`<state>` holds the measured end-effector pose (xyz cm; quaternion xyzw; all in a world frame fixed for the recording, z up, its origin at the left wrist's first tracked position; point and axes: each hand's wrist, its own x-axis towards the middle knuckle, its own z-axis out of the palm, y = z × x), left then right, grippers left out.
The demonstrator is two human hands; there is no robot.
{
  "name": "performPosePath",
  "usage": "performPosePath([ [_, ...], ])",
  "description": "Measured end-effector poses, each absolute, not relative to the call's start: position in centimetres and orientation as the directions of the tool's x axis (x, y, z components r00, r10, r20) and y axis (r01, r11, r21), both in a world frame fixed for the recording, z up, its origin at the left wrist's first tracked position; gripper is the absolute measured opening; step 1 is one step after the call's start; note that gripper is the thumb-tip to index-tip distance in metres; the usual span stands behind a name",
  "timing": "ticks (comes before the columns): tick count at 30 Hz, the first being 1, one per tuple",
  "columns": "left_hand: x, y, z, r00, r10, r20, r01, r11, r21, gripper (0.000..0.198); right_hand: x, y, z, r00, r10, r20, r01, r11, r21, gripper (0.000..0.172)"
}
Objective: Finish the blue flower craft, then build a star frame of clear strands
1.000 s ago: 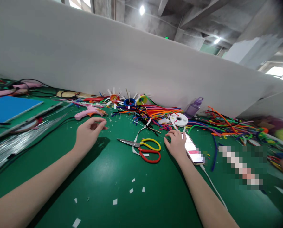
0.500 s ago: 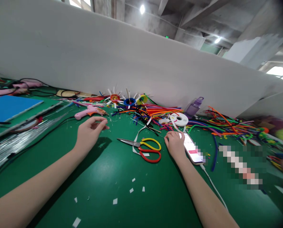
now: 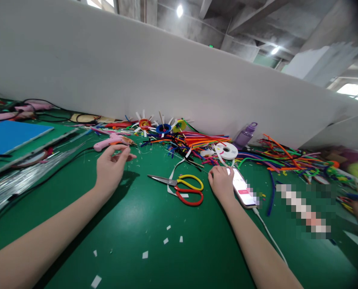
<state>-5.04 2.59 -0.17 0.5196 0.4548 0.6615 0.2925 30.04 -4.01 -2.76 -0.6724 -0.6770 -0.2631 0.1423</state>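
Metal scissor blades (image 3: 161, 180), glossy plastic-looking handles (image 3: 192, 204)

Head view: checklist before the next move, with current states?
1. Scissors blades closed: ok, they lie together.
2. White strip clear of the scissors: not ok, it passes beneath them.
3. Left hand free: cannot tell; fingers curled, nothing clearly visible in them.
4. Right hand clear of the phone: not ok, it covers part of the phone's near-left edge in this view; contact unclear.
5. Pink glue gun cool: cannot tell; it lies just beyond the left hand.
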Motion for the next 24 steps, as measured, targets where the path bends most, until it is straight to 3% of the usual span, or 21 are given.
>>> performPosePath([
  [10, -4.7, 4.4, 0.2, -0.385, 0.811, 0.44, -0.006, -0.479, 0.878, 0.025, 29.1, -4.0, -2.3, -0.105, 0.803, 0.587, 0.991, 0.033, 0.132, 0.011],
  [24, -0.5, 4.9, 0.5, -0.228, 0.877, 0.422, -0.081, -0.449, 0.89, 0.022, 29.0, -3.9, -2.4, -0.078, 0.808, 0.584, 0.997, 0.069, 0.039, 0.01],
])
